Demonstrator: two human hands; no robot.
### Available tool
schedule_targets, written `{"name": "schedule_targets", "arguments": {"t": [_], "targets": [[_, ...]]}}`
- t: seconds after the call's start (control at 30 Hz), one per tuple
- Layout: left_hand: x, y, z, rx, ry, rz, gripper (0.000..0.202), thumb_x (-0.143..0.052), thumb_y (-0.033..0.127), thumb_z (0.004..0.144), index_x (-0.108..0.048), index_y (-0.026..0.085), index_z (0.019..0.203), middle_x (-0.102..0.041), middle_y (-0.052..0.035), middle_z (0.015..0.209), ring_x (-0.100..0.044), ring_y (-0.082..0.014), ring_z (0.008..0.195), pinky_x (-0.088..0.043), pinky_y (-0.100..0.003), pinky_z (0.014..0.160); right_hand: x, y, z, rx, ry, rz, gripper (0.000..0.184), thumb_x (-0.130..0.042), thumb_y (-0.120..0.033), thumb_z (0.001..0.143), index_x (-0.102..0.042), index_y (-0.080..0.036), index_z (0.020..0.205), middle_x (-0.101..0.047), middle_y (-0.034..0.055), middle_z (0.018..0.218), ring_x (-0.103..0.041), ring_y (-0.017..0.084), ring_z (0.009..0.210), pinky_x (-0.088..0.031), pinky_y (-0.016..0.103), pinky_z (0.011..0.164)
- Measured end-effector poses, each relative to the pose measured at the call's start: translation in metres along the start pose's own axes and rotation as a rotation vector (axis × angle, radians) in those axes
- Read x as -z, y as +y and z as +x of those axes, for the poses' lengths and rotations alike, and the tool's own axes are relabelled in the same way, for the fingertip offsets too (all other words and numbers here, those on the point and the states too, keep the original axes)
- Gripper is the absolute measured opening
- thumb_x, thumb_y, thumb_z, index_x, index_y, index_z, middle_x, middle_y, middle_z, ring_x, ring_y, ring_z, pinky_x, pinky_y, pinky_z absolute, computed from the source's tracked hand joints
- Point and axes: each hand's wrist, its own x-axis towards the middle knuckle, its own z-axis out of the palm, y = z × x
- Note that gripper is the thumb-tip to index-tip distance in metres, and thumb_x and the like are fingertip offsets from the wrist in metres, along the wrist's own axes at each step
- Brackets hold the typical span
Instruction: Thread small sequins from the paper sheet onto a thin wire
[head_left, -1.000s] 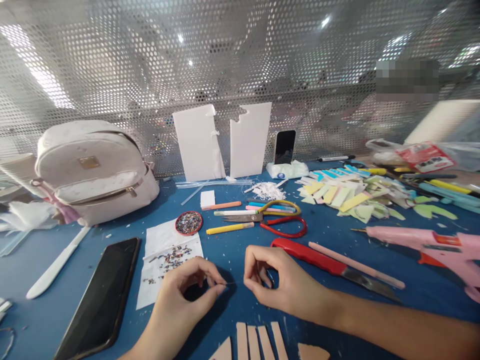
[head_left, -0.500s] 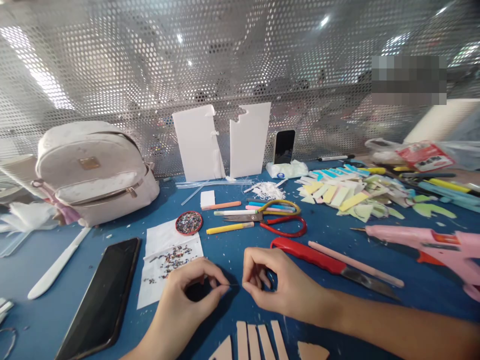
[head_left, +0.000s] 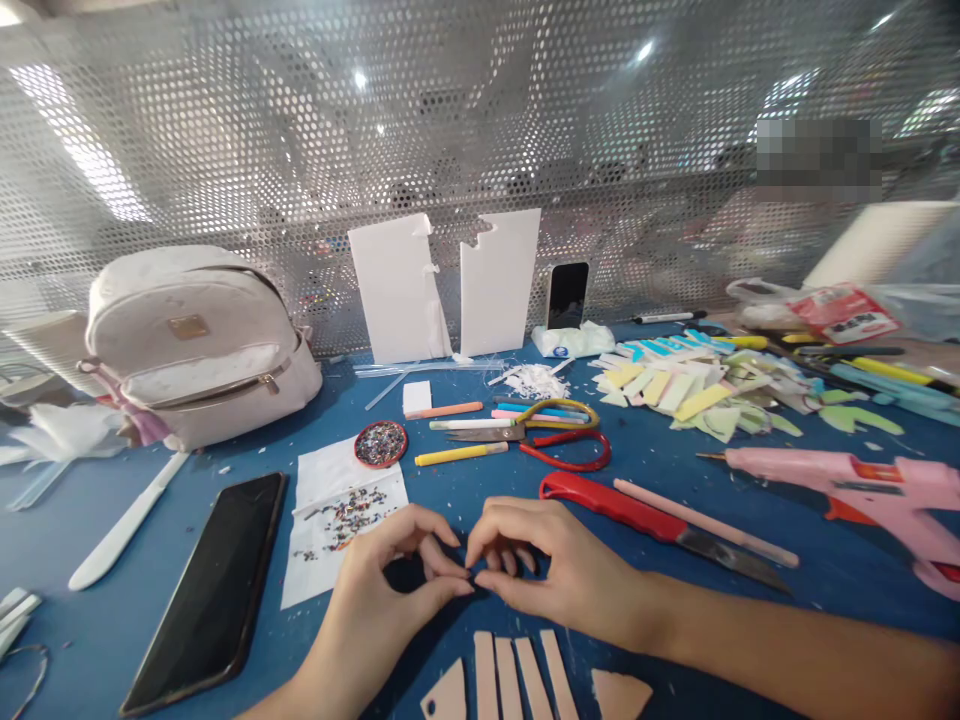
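My left hand (head_left: 397, 580) is bent into a pinch, its thumb and fingertips pressed together. Facing it, my right hand (head_left: 540, 560) curls thumb and forefinger towards the same spot, and the fingertips of both hands meet or nearly meet. Whatever lies in the pinches is too small to make out. Just below are several pale pink strips (head_left: 486, 675) between two cut pieces. Beside my left hand lies a white paper sheet (head_left: 307, 500) with scattered small beads (head_left: 356, 512) and a red-rimmed dish (head_left: 380, 444) full of similar beads.
Scissors (head_left: 517, 430), markers (head_left: 461, 455) and a red-handled knife (head_left: 615, 505) lie beyond my hands. A pink glue gun (head_left: 840, 480) lies at right, paper scraps (head_left: 690, 385) behind it. At left are a phone (head_left: 206, 590), a white plastic knife (head_left: 124, 530) and a backpack (head_left: 195, 350).
My hands have come closer, closing the gap between their fingertips. The thin line that stretched between them is no longer visible. The camera view has shifted slightly.
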Motion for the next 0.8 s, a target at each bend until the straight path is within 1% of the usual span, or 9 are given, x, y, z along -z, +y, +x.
{"name": "schedule_targets", "arguments": {"t": [0.07, 0.17, 0.27, 0.43, 0.57, 0.67, 0.8], "targets": [[-0.001, 0.000, 0.001, -0.005, -0.007, -0.008, 0.019, -0.077, 0.014, 0.070, -0.064, 0.022, 0.080, -0.070, 0.0054, 0.060, -0.067, -0.0146, 0.061, -0.048, -0.025, 0.067, 0.000, 0.000, 0.000, 0.039, -0.003, -0.009, 0.011, -0.064, -0.011, 0.084, -0.066, -0.018, 0.091, -0.055, -0.0014, 0.079, -0.052, 0.008, 0.065, -0.041, 0.018, 0.059], [-0.003, 0.000, 0.002, -0.007, -0.018, -0.024, 0.020, -0.078, 0.014, 0.070, -0.063, 0.021, 0.081, -0.071, 0.0056, 0.059, -0.068, -0.0149, 0.062, -0.049, -0.025, 0.067, 0.001, -0.001, -0.001, 0.084, -0.006, -0.056, 0.006, -0.063, -0.013, 0.086, -0.066, -0.018, 0.088, -0.056, -0.0008, 0.078, -0.052, 0.009, 0.067, -0.040, 0.019, 0.059], [-0.004, 0.000, 0.001, -0.013, -0.021, -0.019, 0.020, -0.077, 0.014, 0.071, -0.062, 0.021, 0.081, -0.070, 0.0056, 0.059, -0.068, -0.0149, 0.061, -0.049, -0.025, 0.066, 0.001, -0.001, -0.001, 0.105, -0.015, -0.089, 0.007, -0.061, -0.012, 0.086, -0.065, -0.018, 0.086, -0.056, -0.0009, 0.078, -0.052, 0.010, 0.067, -0.039, 0.020, 0.059], [-0.003, 0.001, -0.003, -0.078, -0.018, 0.076, 0.017, -0.068, 0.010, 0.073, -0.063, 0.023, 0.084, -0.068, 0.0050, 0.063, -0.065, -0.0153, 0.064, -0.047, -0.027, 0.068, 0.000, -0.002, -0.002, 0.054, 0.033, -0.091, 0.014, -0.058, -0.006, 0.079, -0.060, -0.018, 0.085, -0.055, -0.0020, 0.078, -0.049, 0.008, 0.063, -0.039, 0.019, 0.057], [0.000, 0.000, -0.007, -0.148, -0.010, 0.124, 0.019, -0.061, 0.010, 0.074, -0.062, 0.023, 0.087, -0.068, 0.0035, 0.065, -0.063, -0.0164, 0.064, -0.047, -0.028, 0.065, 0.001, -0.002, -0.002, -0.033, 0.068, -0.068, 0.013, -0.055, -0.006, 0.078, -0.055, -0.019, 0.083, -0.056, -0.0029, 0.076, -0.048, 0.008, 0.060, -0.038, 0.019, 0.054], [0.001, 0.000, -0.009, -0.147, -0.007, 0.138, 0.018, -0.060, 0.011, 0.075, -0.061, 0.023, 0.088, -0.067, 0.0028, 0.067, -0.064, -0.0162, 0.066, -0.050, -0.027, 0.067, 0.003, -0.003, -0.002, -0.070, 0.075, -0.058, 0.012, -0.054, -0.007, 0.079, -0.055, -0.019, 0.083, -0.056, -0.0031, 0.075, -0.047, 0.008, 0.059, -0.038, 0.019, 0.054], [0.003, 0.001, -0.009, -0.132, -0.045, 0.158, 0.019, -0.059, 0.009, 0.074, -0.062, 0.023, 0.086, -0.067, 0.0026, 0.067, -0.064, -0.0159, 0.065, -0.051, -0.027, 0.066, 0.003, -0.003, -0.002, -0.094, 0.051, -0.058, 0.011, -0.053, -0.008, 0.079, -0.054, -0.018, 0.082, -0.054, -0.0029, 0.072, -0.046, 0.008, 0.057, -0.036, 0.020, 0.051]]}}
